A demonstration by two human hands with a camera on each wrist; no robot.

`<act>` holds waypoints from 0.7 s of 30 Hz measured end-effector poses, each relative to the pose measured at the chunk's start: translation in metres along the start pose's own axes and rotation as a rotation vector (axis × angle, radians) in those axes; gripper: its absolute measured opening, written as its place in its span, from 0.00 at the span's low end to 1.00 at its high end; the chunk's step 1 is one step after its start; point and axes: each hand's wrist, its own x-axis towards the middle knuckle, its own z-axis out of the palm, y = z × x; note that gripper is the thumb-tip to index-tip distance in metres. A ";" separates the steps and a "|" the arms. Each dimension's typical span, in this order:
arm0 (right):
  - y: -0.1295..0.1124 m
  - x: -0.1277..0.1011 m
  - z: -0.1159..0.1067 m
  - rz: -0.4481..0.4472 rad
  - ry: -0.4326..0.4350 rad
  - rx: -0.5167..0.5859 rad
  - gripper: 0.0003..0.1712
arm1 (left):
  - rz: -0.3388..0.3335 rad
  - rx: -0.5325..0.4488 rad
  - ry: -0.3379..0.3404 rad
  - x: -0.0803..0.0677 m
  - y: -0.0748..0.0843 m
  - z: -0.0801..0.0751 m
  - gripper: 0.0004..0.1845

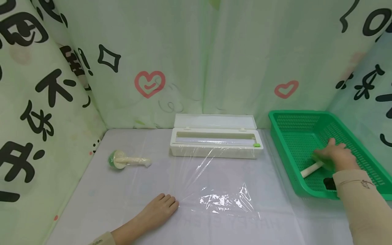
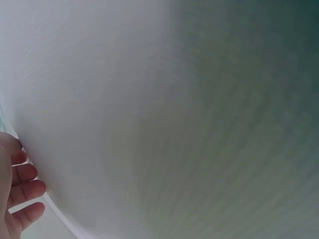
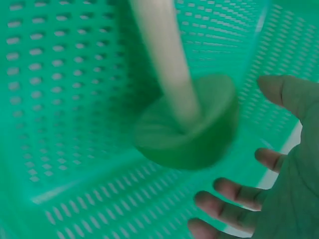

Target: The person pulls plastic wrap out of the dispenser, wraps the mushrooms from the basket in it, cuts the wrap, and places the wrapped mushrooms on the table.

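My right hand (image 1: 337, 153) reaches into the green basket (image 1: 294, 136), over the green round head of a tool with a cream handle (image 1: 310, 169). In the right wrist view the tool (image 3: 199, 129) is blurred. The hand (image 3: 279, 199) is spread beside it, its fingers apart from the tool. My left hand (image 1: 163, 204) lies flat on the table at the near edge of a pulled-out sheet of cling film (image 1: 220, 194). The left wrist view shows only fingers (image 2: 22, 191) and a blurred white surface.
A white cling film dispenser (image 1: 215, 141) with its lid up stands at the back middle. A second green-headed tool wrapped in film (image 1: 124, 160) lies at the left. A small black object (image 1: 329, 183) sits in the basket. Printed curtains close three sides.
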 end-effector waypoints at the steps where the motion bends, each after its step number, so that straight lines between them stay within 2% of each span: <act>1: 0.000 0.000 0.004 0.014 0.006 0.005 0.60 | -0.001 -0.001 -0.004 0.000 0.000 0.000 0.12; 9: -0.010 0.001 0.025 0.166 0.046 0.040 0.62 | -0.011 -0.014 -0.045 -0.004 0.001 0.005 0.09; 15: -0.024 0.005 0.035 0.235 0.139 0.031 0.60 | -0.013 -0.021 -0.061 -0.004 0.000 0.003 0.08; 21: -0.025 0.009 0.040 0.248 0.165 0.079 0.54 | -0.007 -0.020 -0.045 -0.003 -0.001 0.004 0.08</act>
